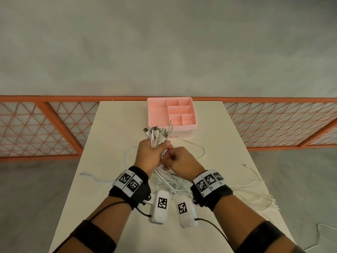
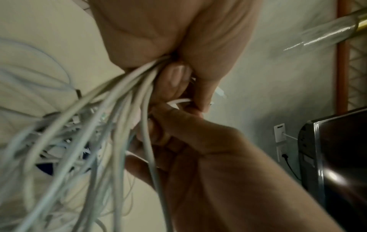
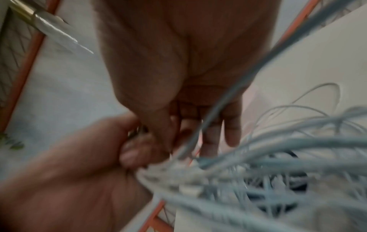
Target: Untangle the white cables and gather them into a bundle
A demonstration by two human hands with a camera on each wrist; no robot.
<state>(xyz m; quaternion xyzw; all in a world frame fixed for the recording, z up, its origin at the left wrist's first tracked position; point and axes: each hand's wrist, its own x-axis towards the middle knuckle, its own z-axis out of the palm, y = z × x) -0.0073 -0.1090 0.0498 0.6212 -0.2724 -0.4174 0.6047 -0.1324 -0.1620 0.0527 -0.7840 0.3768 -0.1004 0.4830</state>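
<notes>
In the middle of the head view the left hand (image 1: 149,154) grips the white cables (image 1: 170,181) in a fist, plug ends (image 1: 156,133) fanning toward the top of the frame, long strands trailing down toward the bottom edge over the desk (image 1: 113,125). The right hand (image 1: 179,159) sits just to its right, touching it, its fingers (image 2: 158,131) curled and pinching a strand under the fist — clearly the nearer hand for feeding in the stray cable (image 1: 255,179) at the right. A pink tray (image 1: 156,110) stands behind.
</notes>
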